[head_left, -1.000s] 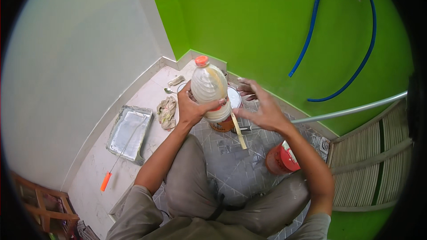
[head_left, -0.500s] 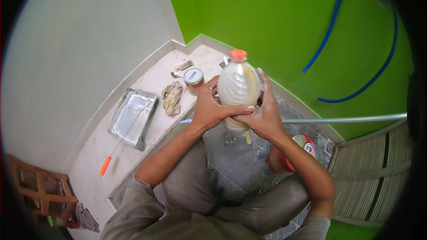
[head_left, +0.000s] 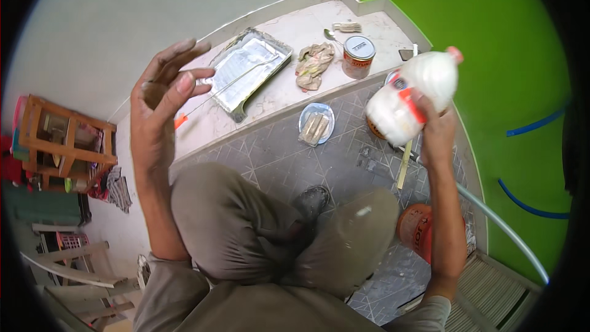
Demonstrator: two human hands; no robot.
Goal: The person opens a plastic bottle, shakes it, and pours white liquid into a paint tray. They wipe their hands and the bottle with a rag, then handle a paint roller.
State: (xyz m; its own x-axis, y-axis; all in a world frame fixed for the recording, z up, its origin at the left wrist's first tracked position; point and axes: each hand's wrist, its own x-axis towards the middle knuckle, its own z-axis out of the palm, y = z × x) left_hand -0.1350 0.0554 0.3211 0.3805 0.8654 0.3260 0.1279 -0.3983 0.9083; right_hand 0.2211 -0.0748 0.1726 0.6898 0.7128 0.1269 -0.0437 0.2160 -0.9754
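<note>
My right hand [head_left: 437,129] was wrapped around the white plastic bottle [head_left: 410,94], holding it tilted, orange cap up and away from me, above the tiled floor [head_left: 276,154]. My left hand [head_left: 161,101] was raised and open, fingers loosely spread, gripping nothing. Just beyond that open hand lay the metal paint tray [head_left: 249,67]; near the bottle stood a small tin [head_left: 358,56].

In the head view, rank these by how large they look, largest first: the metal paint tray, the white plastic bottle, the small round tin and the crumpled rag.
1. Metal paint tray.
2. White plastic bottle, held up in the right hand; it is nearer the camera, so its rank is unsure.
3. Crumpled rag and small round tin: too alike to rank.
</note>
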